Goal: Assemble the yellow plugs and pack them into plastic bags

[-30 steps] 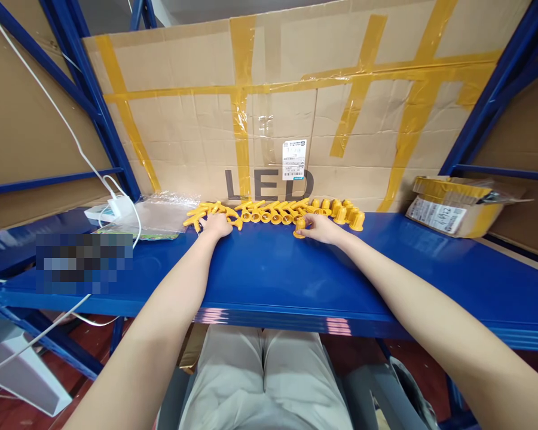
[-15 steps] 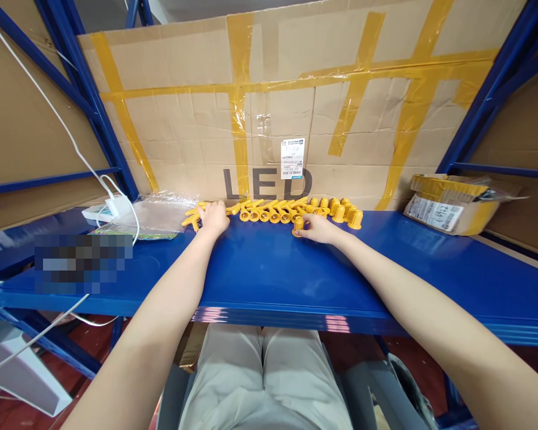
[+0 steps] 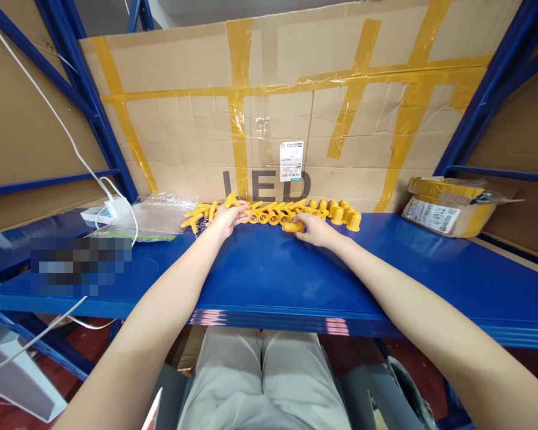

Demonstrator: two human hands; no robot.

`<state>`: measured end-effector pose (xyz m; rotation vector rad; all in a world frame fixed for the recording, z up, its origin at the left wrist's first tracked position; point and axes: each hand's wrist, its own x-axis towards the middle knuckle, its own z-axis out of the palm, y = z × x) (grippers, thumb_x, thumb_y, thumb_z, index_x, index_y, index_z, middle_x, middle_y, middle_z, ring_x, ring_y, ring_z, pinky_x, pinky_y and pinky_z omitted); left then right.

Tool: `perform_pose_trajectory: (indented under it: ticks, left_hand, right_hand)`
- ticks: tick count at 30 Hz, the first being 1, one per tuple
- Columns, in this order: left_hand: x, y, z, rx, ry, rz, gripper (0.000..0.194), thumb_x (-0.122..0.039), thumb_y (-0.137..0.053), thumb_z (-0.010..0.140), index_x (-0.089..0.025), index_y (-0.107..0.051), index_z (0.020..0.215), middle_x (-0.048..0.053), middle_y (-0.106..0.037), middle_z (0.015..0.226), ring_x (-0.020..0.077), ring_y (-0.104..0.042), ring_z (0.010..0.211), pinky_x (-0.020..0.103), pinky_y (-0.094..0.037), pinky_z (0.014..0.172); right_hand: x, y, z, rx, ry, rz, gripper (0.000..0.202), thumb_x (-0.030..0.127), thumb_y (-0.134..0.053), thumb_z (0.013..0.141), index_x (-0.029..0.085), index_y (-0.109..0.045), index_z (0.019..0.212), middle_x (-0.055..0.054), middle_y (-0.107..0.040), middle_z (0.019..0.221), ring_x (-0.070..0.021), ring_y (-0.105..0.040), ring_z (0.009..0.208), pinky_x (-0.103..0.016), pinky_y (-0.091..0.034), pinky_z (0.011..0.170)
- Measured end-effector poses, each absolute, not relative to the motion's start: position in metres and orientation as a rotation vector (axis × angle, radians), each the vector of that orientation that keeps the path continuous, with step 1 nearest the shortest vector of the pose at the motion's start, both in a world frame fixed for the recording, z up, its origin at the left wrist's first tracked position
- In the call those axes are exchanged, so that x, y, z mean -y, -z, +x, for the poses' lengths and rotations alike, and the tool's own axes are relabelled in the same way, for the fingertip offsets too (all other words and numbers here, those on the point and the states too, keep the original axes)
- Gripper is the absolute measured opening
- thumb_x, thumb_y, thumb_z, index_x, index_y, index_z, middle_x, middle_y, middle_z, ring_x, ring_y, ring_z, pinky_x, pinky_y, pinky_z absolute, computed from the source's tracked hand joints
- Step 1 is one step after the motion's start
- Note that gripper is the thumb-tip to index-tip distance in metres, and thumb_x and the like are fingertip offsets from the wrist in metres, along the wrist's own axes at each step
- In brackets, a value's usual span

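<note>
My left hand [image 3: 228,220] is closed on a yellow Y-shaped piece [image 3: 231,200], which sticks up above its fingers. A heap of similar yellow pieces with dark springs or screws [image 3: 192,218] lies just left of it. My right hand [image 3: 312,229] grips a yellow cup-shaped piece [image 3: 292,227], tipped on its side near the blue shelf surface [image 3: 269,275]. Between and behind the hands runs a row of joined yellow parts [image 3: 273,218], round ends facing me. Several upright yellow cups [image 3: 353,221] stand right of my right hand.
Behind stands a large taped cardboard sheet [image 3: 183,137] marked LED. An open small carton [image 3: 448,209] sits at the right. On the left are a clear plastic bag [image 3: 161,215], a white charger with cable [image 3: 116,207] and a blurred dark object [image 3: 80,263].
My left hand has moved right from the heap and now holds up a yellow piece. My right hand has tipped its cup from upright onto its side.
</note>
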<state>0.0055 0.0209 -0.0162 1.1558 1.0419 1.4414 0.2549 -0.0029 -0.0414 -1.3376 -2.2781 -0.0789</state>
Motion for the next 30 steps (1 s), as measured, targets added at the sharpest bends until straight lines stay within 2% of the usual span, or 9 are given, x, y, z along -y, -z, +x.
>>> perform_pose_trajectory:
  ticks: [8,13,22,26,30]
  left_hand:
    - [-0.016,0.019,0.020,-0.885,-1.325,1.092,0.009,-0.011,-0.066,0.077,-0.014,-0.061,0.085,0.004,-0.068,0.076,0.0156,-0.069,0.081,0.034,-0.055,0.087]
    - [-0.014,0.020,0.024,-0.873,-1.291,1.120,0.008,-0.013,-0.066,0.078,-0.016,-0.063,0.086,0.005,-0.068,0.078,0.0202,-0.068,0.094,0.036,-0.054,0.089]
    - [-0.009,0.023,0.028,-0.827,-1.263,1.126,0.009,-0.013,-0.064,0.081,-0.016,-0.064,0.089,0.004,-0.069,0.077,0.0142,-0.068,0.081,0.035,-0.054,0.089]
    - [-0.003,0.021,0.030,-0.827,-1.148,1.210,0.021,-0.021,-0.070,0.077,-0.018,-0.065,0.097,0.007,-0.070,0.094,0.0164,-0.066,0.092,0.036,-0.050,0.091]
    - [0.001,0.019,0.031,-0.961,-1.011,1.304,0.032,-0.039,-0.069,0.078,-0.019,-0.065,0.102,0.010,-0.067,0.109,0.0210,-0.063,0.099,0.033,-0.053,0.079]
  right_hand:
    - [0.010,0.038,0.243,2.322,0.043,-1.308,0.033,0.024,-0.064,0.077,0.017,-0.064,0.109,-0.010,-0.068,0.111,-0.0270,-0.063,0.100,-0.036,-0.047,0.085]
    - [0.013,0.037,0.241,2.323,0.025,-1.245,0.032,0.027,-0.062,0.079,0.017,-0.064,0.110,-0.008,-0.069,0.108,-0.0239,-0.065,0.095,-0.033,-0.048,0.083]
    - [0.015,0.038,0.237,2.281,-0.072,-1.245,0.030,0.026,-0.064,0.078,0.016,-0.066,0.105,-0.008,-0.071,0.103,-0.0223,-0.066,0.088,-0.032,-0.050,0.079]
    - [0.017,0.037,0.236,2.256,-0.112,-1.238,0.028,0.026,-0.064,0.078,0.015,-0.066,0.103,-0.007,-0.071,0.098,-0.0207,-0.066,0.082,-0.029,-0.049,0.076]
    - [0.018,0.036,0.237,2.256,-0.133,-1.235,0.023,0.025,-0.063,0.078,0.016,-0.066,0.099,-0.005,-0.071,0.091,-0.0204,-0.066,0.079,-0.028,-0.048,0.072]
